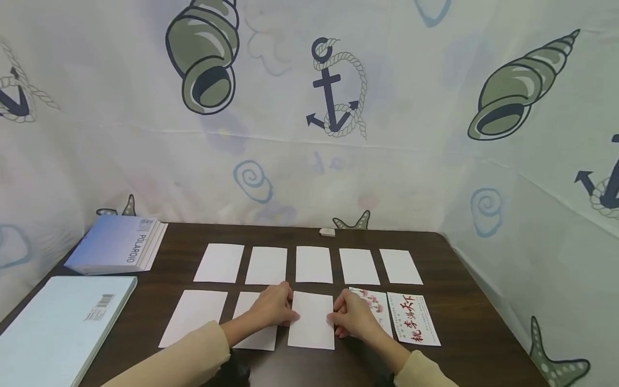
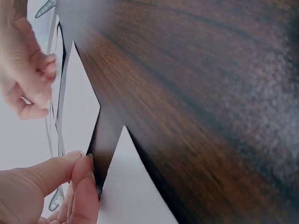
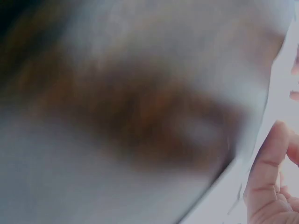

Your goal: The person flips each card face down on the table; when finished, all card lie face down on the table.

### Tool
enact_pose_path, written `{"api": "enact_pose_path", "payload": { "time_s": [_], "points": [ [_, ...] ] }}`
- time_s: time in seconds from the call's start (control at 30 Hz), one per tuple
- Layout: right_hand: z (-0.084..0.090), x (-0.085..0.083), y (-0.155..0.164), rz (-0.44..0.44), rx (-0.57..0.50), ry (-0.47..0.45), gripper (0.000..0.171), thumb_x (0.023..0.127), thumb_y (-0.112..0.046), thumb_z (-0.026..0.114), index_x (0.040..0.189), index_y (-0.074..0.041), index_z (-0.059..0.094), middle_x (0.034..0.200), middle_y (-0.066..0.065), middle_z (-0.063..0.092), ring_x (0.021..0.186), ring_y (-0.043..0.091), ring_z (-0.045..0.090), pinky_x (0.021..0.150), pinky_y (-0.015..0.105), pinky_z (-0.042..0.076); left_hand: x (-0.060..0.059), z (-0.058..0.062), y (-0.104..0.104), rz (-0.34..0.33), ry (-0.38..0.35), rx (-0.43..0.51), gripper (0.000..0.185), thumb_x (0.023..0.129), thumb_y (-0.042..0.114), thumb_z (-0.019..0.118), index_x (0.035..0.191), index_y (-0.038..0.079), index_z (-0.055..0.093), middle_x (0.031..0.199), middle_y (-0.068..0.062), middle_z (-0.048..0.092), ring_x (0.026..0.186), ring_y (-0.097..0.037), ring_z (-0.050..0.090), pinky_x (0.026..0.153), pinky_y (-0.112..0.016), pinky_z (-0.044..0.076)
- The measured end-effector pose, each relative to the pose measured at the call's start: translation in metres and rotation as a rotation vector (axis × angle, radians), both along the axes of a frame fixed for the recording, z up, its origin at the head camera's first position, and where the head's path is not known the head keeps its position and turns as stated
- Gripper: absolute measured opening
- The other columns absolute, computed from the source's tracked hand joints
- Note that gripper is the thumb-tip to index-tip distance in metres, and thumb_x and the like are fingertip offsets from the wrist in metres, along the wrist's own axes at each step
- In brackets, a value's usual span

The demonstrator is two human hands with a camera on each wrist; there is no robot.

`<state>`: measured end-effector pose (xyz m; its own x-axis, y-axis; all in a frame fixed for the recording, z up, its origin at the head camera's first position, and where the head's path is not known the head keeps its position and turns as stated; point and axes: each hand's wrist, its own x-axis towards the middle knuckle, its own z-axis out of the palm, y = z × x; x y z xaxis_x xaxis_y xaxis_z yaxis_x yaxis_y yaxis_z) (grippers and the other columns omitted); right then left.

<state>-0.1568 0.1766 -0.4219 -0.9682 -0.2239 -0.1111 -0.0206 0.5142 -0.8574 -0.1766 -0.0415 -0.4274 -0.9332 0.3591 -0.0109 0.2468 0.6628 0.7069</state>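
Note:
A blank white card (image 1: 311, 325) lies in the near row between my two hands. My left hand (image 1: 273, 305) pinches its left edge between thumb and forefinger; the left wrist view shows those fingers (image 2: 83, 175) close up. At the right edge, my right hand (image 1: 355, 316) grips the same card, its other fingers curled under. Beneath my left wrist another white card (image 1: 256, 336) is partly covered. Just right of my right hand are a card with pink blossoms (image 1: 377, 303), partly hidden, and one with red characters (image 1: 413, 320). The right wrist view is mostly blurred.
Several blank cards form a far row, including a middle one (image 1: 314, 264). Another white card (image 1: 193, 317) is at the near left. A blue POLAROID box (image 1: 113, 242) and a pale blue box (image 1: 63, 317) stand left. A small white block (image 1: 327, 232) sits at the back edge.

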Motion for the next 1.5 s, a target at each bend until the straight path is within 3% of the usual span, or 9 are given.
{"api": "enact_pose_path", "payload": {
  "time_s": [0.17,0.27,0.37,0.63,0.87,1.03,1.23,1.5],
  "points": [
    [0.004,-0.012,0.032,-0.199,-0.053,0.026,0.022,0.083,-0.002,0.067,0.099,0.007,0.055,0.068,0.006,0.056,0.054,0.012,0.058,0.052,0.028,0.055,0.0,0.001,-0.002,0.009,0.005,-0.016,0.032,0.07,0.003,0.079,0.09,-0.001,0.055,0.055,0.001,0.056,0.043,-0.008,0.054,0.043,-0.022,0.04],
    [0.004,-0.016,0.059,-0.33,0.007,0.017,0.021,0.084,-0.002,0.066,0.101,0.006,0.057,0.073,0.007,0.054,0.057,0.012,0.055,0.055,0.026,0.055,0.0,0.001,-0.001,0.005,0.0,-0.021,0.032,0.07,0.003,0.079,0.089,0.0,0.054,0.055,0.001,0.056,0.043,-0.008,0.054,0.042,-0.022,0.039],
    [0.003,-0.016,0.081,-0.372,0.102,-0.003,0.024,0.083,-0.002,0.068,0.103,0.005,0.057,0.076,0.007,0.053,0.059,0.014,0.053,0.056,0.026,0.054,0.0,0.0,0.001,0.004,0.0,-0.024,0.032,0.069,0.004,0.079,0.089,0.0,0.054,0.055,0.002,0.055,0.043,-0.008,0.054,0.042,-0.021,0.039],
    [0.001,-0.019,0.098,-0.304,0.265,0.024,0.035,0.074,-0.004,0.076,0.101,0.004,0.056,0.074,0.005,0.048,0.06,0.014,0.048,0.051,0.024,0.045,-0.001,0.001,0.003,0.002,-0.009,-0.003,0.032,0.07,0.002,0.078,0.09,-0.001,0.054,0.055,0.001,0.055,0.044,-0.008,0.054,0.043,-0.022,0.042],
    [-0.001,-0.025,0.097,-0.212,0.374,0.066,0.039,0.069,-0.003,0.08,0.093,-0.001,0.049,0.076,0.006,0.044,0.068,0.016,0.041,0.058,0.027,0.033,-0.006,-0.002,0.001,-0.025,-0.04,0.034,0.032,0.072,0.003,0.078,0.092,-0.003,0.053,0.056,0.0,0.056,0.043,-0.008,0.055,0.041,-0.02,0.045],
    [0.0,-0.027,0.098,-0.209,0.352,0.076,0.038,0.07,0.001,0.078,0.09,-0.004,0.046,0.077,0.006,0.045,0.069,0.016,0.042,0.059,0.026,0.034,-0.014,0.006,0.007,0.009,-0.044,0.085,0.027,0.077,0.008,0.075,0.091,-0.001,0.054,0.061,-0.001,0.056,0.046,-0.009,0.058,0.044,-0.021,0.049],
    [-0.001,-0.028,0.102,-0.198,0.288,0.092,0.033,0.073,0.003,0.074,0.091,-0.005,0.047,0.076,0.003,0.046,0.069,0.014,0.043,0.057,0.022,0.035,-0.021,0.009,0.031,0.002,-0.179,0.263,0.026,0.08,0.009,0.073,0.097,-0.002,0.056,0.07,-0.004,0.057,0.056,-0.009,0.06,0.052,-0.024,0.055],
    [-0.004,-0.034,0.113,-0.046,0.007,0.087,0.031,0.077,0.008,0.068,0.098,0.008,0.045,0.077,0.005,0.044,0.067,0.012,0.042,0.053,0.016,0.037,-0.023,0.005,0.071,-0.017,-0.331,0.46,0.035,0.084,0.008,0.068,0.112,-0.008,0.054,0.084,-0.009,0.062,0.072,-0.014,0.065,0.063,-0.028,0.057]
  ]
}}
